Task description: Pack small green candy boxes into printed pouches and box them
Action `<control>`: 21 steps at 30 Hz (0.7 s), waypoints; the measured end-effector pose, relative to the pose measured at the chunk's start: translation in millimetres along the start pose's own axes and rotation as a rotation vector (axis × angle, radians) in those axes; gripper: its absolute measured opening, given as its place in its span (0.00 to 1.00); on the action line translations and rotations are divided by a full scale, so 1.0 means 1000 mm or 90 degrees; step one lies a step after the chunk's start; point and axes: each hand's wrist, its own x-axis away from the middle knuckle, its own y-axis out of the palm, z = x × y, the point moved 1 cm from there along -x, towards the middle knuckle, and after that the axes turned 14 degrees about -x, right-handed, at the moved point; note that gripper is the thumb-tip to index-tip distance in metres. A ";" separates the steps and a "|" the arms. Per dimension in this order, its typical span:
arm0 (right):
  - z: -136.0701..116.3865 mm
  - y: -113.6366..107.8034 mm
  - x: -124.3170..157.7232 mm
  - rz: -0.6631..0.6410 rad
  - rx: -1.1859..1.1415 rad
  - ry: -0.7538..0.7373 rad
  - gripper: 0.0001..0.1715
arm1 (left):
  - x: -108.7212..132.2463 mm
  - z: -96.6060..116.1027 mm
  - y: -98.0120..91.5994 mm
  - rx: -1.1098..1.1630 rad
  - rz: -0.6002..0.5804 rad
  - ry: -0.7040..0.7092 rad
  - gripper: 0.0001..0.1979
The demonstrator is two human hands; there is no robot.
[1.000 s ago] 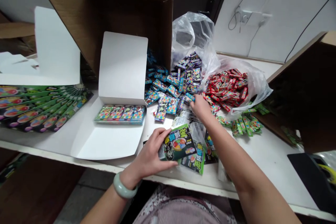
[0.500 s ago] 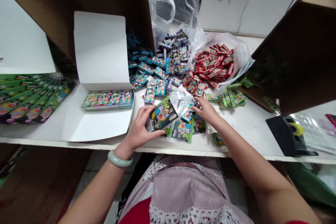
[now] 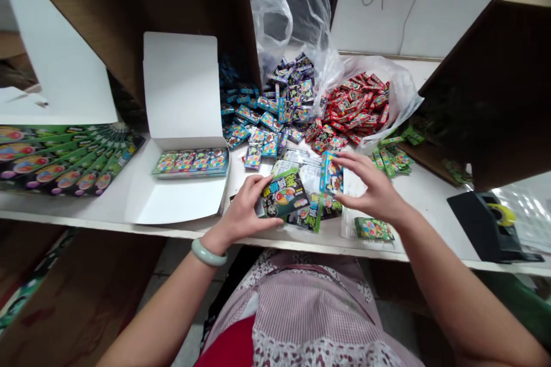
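My left hand [image 3: 246, 206], with a pale bangle at its wrist, grips a dark printed packet [image 3: 284, 194] with a green edge between thumb and fingers. Opposite it, my right hand [image 3: 369, 186] pinches a small blue printed box [image 3: 331, 173] upright by its ends. Beneath both hands lie more dark-and-green packets [image 3: 306, 215] and clear plastic sleeves [image 3: 297, 156], partly covered. Close to my right wrist, a green printed box [image 3: 374, 229] rests near the table's front edge.
Piles of blue boxes [image 3: 247, 114], purple boxes [image 3: 297, 83] and red boxes [image 3: 357, 103] lie behind, the red ones in a clear bag [image 3: 402, 89]. An open white carton [image 3: 181, 89] holds a row of small boxes. A tape dispenser [image 3: 482, 226] stands right, below a cardboard box [image 3: 495, 92].
My right hand has moved right and lifted the blue box off the packets, turning it upright. The dark packet stays in my left hand. The view has shifted slightly left.
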 end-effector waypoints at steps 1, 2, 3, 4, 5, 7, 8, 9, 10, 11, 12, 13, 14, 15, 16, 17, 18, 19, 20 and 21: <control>-0.009 -0.010 0.000 -0.068 0.009 -0.027 0.36 | 0.000 0.001 0.000 -0.002 -0.001 0.017 0.47; -0.018 -0.017 -0.001 -0.132 0.022 -0.045 0.37 | -0.001 0.003 0.001 -0.003 0.000 0.033 0.48; -0.024 -0.022 -0.001 -0.187 0.037 -0.053 0.37 | -0.002 0.004 0.001 -0.006 0.000 0.049 0.48; -0.029 -0.025 -0.003 -0.230 0.050 -0.055 0.37 | -0.003 0.005 0.001 -0.011 -0.002 0.064 0.49; -0.032 -0.026 -0.004 -0.263 0.062 -0.056 0.37 | -0.004 0.006 0.002 -0.017 -0.006 0.077 0.49; -0.035 -0.025 -0.008 -0.307 0.081 -0.060 0.37 | -0.004 0.008 0.002 -0.021 -0.020 0.101 0.49; -0.035 -0.023 -0.010 -0.321 0.089 -0.063 0.37 | -0.004 0.009 0.003 -0.016 -0.029 0.109 0.49; -0.035 -0.022 -0.012 -0.327 0.093 -0.065 0.36 | -0.004 0.010 0.003 -0.009 -0.035 0.113 0.49; -0.036 -0.020 -0.015 -0.329 0.094 -0.066 0.35 | -0.004 0.011 0.003 0.002 -0.037 0.113 0.49; -0.036 -0.018 -0.017 -0.329 0.088 -0.065 0.34 | -0.003 0.011 0.004 0.012 -0.039 0.110 0.49; -0.037 -0.016 -0.019 -0.328 0.076 -0.063 0.34 | -0.003 0.012 0.005 0.023 -0.041 0.105 0.49; -0.038 -0.014 -0.020 -0.325 0.056 -0.059 0.35 | -0.002 0.013 0.005 0.032 -0.039 0.096 0.49; -0.038 -0.011 -0.020 -0.319 0.029 -0.052 0.38 | -0.002 0.014 0.005 0.039 -0.033 0.084 0.48; -0.039 -0.007 -0.019 -0.302 -0.001 -0.044 0.41 | -0.001 0.015 0.006 0.042 -0.023 0.069 0.48; -0.039 -0.003 -0.017 -0.265 -0.029 -0.032 0.44 | -0.001 0.015 0.005 0.042 -0.009 0.053 0.47; -0.038 0.003 -0.014 -0.210 -0.050 -0.013 0.44 | 0.000 0.016 0.005 0.035 0.010 0.039 0.46; -0.038 0.009 -0.011 -0.144 -0.066 0.013 0.42 | 0.000 0.017 0.004 0.025 0.031 0.029 0.46; -0.037 0.016 -0.006 -0.082 -0.082 0.046 0.38 | 0.000 0.019 0.004 0.012 0.051 0.024 0.46; -0.036 0.023 -0.002 -0.028 -0.106 0.084 0.34 | 0.000 0.021 0.003 -0.003 0.071 0.020 0.46; -0.035 0.031 0.001 0.011 -0.149 0.127 0.31 | 0.000 0.024 0.002 -0.017 0.089 0.011 0.46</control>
